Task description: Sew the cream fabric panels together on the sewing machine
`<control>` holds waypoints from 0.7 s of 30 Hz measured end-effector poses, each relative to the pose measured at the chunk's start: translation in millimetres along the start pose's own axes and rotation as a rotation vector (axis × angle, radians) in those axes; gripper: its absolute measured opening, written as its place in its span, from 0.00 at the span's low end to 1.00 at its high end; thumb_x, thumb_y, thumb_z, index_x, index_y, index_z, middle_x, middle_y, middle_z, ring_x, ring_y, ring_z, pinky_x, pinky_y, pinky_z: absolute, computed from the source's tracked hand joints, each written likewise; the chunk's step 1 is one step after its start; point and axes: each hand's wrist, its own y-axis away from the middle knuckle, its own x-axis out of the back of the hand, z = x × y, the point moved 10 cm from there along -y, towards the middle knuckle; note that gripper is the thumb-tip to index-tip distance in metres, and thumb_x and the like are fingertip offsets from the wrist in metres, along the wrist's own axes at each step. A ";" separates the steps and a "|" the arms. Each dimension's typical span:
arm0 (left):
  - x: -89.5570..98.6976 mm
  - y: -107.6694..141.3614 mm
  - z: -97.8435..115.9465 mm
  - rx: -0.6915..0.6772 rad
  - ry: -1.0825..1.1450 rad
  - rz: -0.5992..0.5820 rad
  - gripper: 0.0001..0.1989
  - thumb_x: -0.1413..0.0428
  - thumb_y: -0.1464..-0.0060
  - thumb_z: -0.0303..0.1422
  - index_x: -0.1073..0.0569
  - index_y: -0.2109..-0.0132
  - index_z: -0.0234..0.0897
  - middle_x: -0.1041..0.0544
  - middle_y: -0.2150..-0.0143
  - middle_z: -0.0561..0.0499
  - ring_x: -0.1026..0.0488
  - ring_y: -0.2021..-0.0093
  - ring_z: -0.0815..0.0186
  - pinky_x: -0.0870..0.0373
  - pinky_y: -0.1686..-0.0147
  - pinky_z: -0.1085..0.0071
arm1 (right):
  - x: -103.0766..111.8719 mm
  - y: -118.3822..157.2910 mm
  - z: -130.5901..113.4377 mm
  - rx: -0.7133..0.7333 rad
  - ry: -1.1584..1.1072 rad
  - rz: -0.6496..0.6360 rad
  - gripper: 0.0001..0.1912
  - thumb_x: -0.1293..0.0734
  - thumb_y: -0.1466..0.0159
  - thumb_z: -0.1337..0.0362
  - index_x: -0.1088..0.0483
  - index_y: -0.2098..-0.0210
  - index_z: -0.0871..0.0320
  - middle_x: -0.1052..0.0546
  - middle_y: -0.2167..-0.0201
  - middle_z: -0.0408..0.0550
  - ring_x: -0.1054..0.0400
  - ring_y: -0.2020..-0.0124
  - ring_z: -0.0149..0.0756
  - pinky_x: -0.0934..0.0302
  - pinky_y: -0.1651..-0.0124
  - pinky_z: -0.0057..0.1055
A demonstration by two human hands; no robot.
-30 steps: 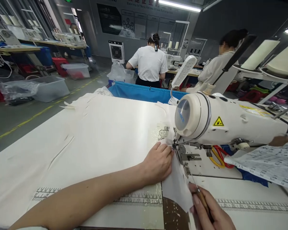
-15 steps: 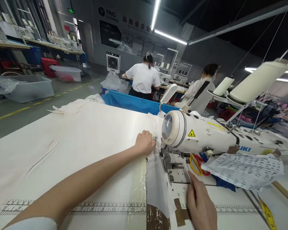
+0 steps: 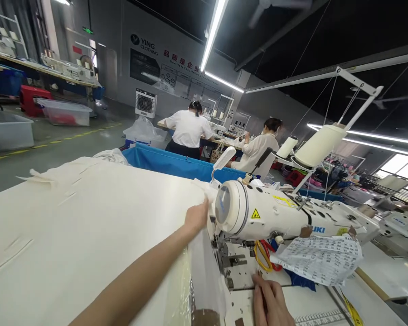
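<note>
My left hand (image 3: 197, 216) is at the left end of a white sewing machine (image 3: 268, 215), at the edge of a pale fabric piece (image 3: 200, 184). Its fingertips are blurred, so their grip is unclear. Below that hand, a white strip (image 3: 204, 267) runs along the table edge toward me. My right hand (image 3: 274, 302) is low in front of the machine bed (image 3: 243, 267), fingers bent together. A thin, pale tip shows at its fingertips, too small to name. Just beyond it lie scissors with yellow and red handles (image 3: 264, 257).
A printed sheet (image 3: 321, 258) hangs off the machine's front, near a yellow tape measure (image 3: 352, 312). Thread cones (image 3: 321, 145) stand behind the machine. White fabric (image 3: 63, 174) lies on the table's left. A blue bin (image 3: 177, 160) sits beyond; two people work further back.
The view has turned right and tilted up. My left hand has slid farther back along the machine's end. My right hand's pointing finger has drawn in, and its fingers are now bent together.
</note>
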 end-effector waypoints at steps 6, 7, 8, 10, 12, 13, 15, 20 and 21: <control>32.2 11.4 -75.1 0.068 -0.044 -0.007 0.12 0.62 0.34 0.32 0.35 0.56 0.35 0.23 0.63 0.40 0.24 0.60 0.55 0.35 0.64 0.65 | 11.8 2.2 9.7 0.093 0.089 -0.026 0.20 0.50 0.30 0.60 0.29 0.51 0.49 0.29 0.54 0.52 0.25 0.70 0.36 0.44 0.86 0.26; 37.7 25.2 -82.6 0.064 -0.041 -0.012 0.12 0.62 0.34 0.33 0.36 0.58 0.36 0.23 0.64 0.42 0.24 0.61 0.55 0.35 0.65 0.66 | 17.0 2.4 12.3 0.101 0.100 -0.023 0.20 0.49 0.30 0.60 0.29 0.51 0.49 0.28 0.53 0.52 0.25 0.67 0.37 0.43 0.84 0.26; 42.0 42.3 -87.6 0.054 -0.034 -0.018 0.12 0.63 0.34 0.34 0.37 0.60 0.37 0.23 0.66 0.44 0.24 0.63 0.56 0.36 0.66 0.67 | 22.4 2.5 14.4 0.108 0.110 -0.019 0.19 0.49 0.30 0.60 0.29 0.51 0.49 0.28 0.53 0.52 0.25 0.66 0.38 0.40 0.83 0.26; 45.5 82.7 -92.3 0.036 0.003 -0.029 0.13 0.64 0.34 0.35 0.38 0.61 0.38 0.25 0.71 0.49 0.26 0.68 0.60 0.37 0.69 0.69 | 32.1 2.4 15.5 0.137 0.136 -0.012 0.18 0.47 0.30 0.59 0.29 0.51 0.49 0.26 0.53 0.52 0.25 0.63 0.39 0.35 0.78 0.27; 43.1 123.7 -91.7 0.019 0.142 -0.025 0.16 0.66 0.33 0.40 0.38 0.62 0.39 0.30 0.76 0.54 0.28 0.73 0.62 0.39 0.72 0.71 | 36.0 2.3 10.8 0.199 0.159 -0.034 0.17 0.46 0.30 0.60 0.29 0.51 0.49 0.26 0.52 0.51 0.25 0.60 0.39 0.32 0.72 0.28; 40.1 141.6 -90.3 0.008 0.223 -0.020 0.17 0.66 0.33 0.43 0.38 0.60 0.40 0.33 0.78 0.56 0.30 0.75 0.63 0.39 0.74 0.72 | 35.6 2.6 6.8 0.239 0.167 -0.058 0.17 0.46 0.31 0.61 0.29 0.51 0.49 0.26 0.52 0.51 0.26 0.58 0.39 0.31 0.70 0.28; 33.3 168.5 -85.2 -0.030 0.327 -0.005 0.20 0.65 0.34 0.46 0.37 0.53 0.39 0.37 0.81 0.59 0.32 0.78 0.63 0.40 0.76 0.72 | 34.1 2.9 -0.3 0.300 0.180 -0.090 0.17 0.46 0.31 0.64 0.30 0.50 0.50 0.27 0.51 0.50 0.27 0.54 0.39 0.30 0.66 0.28; 50.4 187.3 -67.5 -0.225 0.120 0.246 0.24 0.60 0.34 0.41 0.47 0.35 0.36 0.24 0.63 0.49 0.25 0.71 0.62 0.31 0.75 0.70 | 39.4 1.1 -6.9 0.322 0.253 -0.045 0.17 0.45 0.30 0.62 0.31 0.47 0.52 0.27 0.53 0.53 0.29 0.55 0.43 0.29 0.64 0.35; 59.1 189.0 -60.0 -0.303 0.035 0.331 0.23 0.59 0.34 0.39 0.44 0.36 0.38 0.24 0.55 0.44 0.23 0.63 0.60 0.27 0.70 0.68 | 41.4 1.5 -9.9 0.338 0.261 -0.037 0.17 0.45 0.30 0.62 0.30 0.47 0.52 0.27 0.53 0.54 0.30 0.54 0.45 0.30 0.62 0.37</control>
